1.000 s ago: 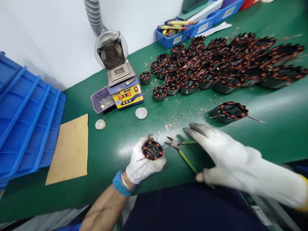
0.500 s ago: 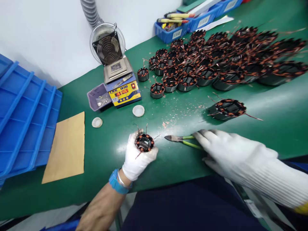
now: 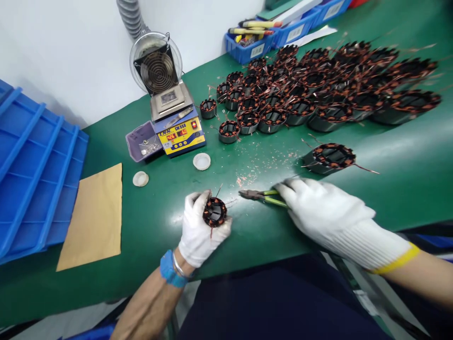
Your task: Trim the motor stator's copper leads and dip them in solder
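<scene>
White-gloved left hand (image 3: 197,231) grips stator (image 3: 214,212); right hand (image 3: 320,210) grasps half-hidden cutters (image 3: 260,195).

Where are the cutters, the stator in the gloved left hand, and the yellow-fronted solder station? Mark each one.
cutters (image 3: 252,194), head view, on the metal nose.
stator (image 3: 214,212), head view, on its wound top face.
solder station (image 3: 180,135), head view, on its yellow front panel.
</scene>
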